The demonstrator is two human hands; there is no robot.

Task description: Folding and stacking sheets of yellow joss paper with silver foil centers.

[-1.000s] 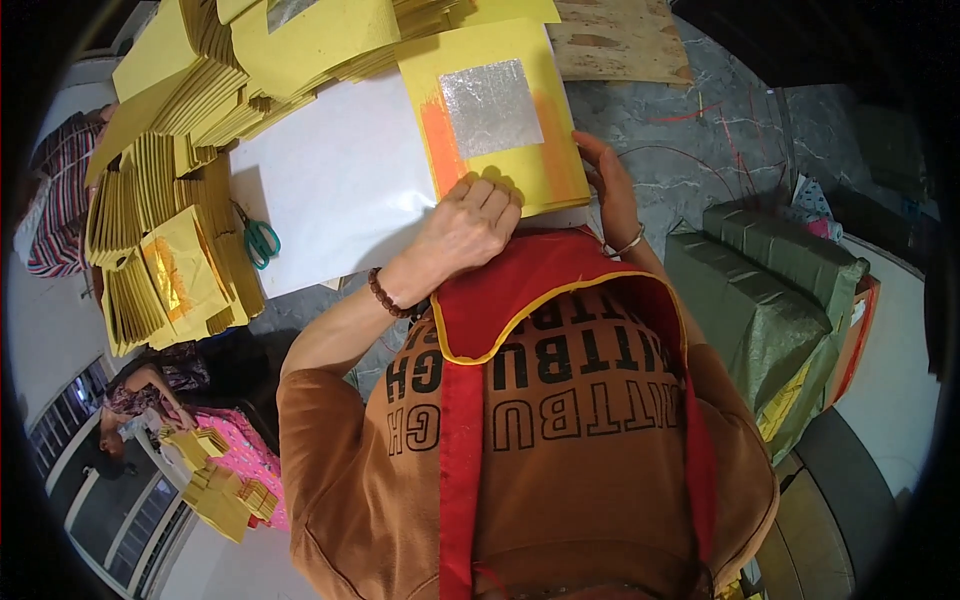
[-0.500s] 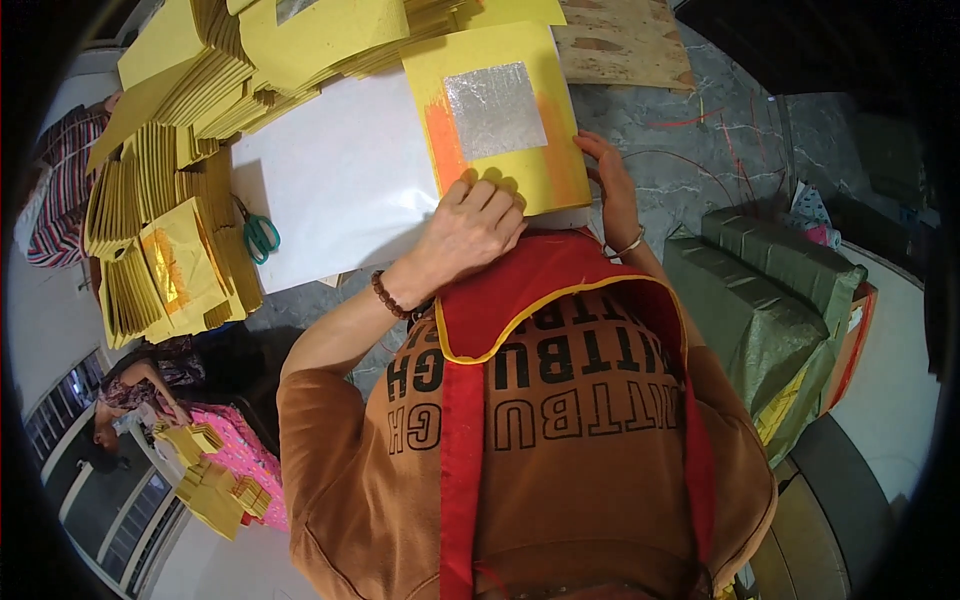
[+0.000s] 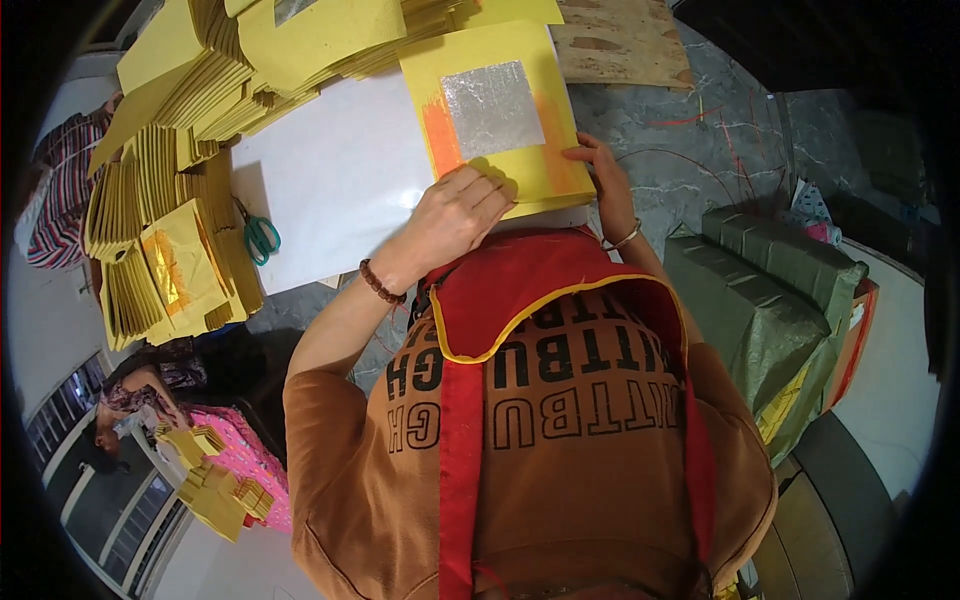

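Yellow paper (image 3: 522, 166) w/ silver square (image 3: 494, 108) & orange bands (image 3: 438, 132) lies at the R end of the white surface (image 3: 330, 175), by its near R corner. L hand (image 3: 462, 213): fingers curled in, set on paper's near edge; can't tell if it pinches any sheet. R hand (image 3: 608, 185): fingers loosely bent, tips at paper's R edge, thumb hidden, so can't tell if it grips. Scissors (image 3: 264, 250) w/ green handles at surface's L edge, beside yellow stacks (image 3: 160, 200). More stacks (image 3: 325, 45) along far edge. Wood board (image 3: 625, 45) past far R corner.
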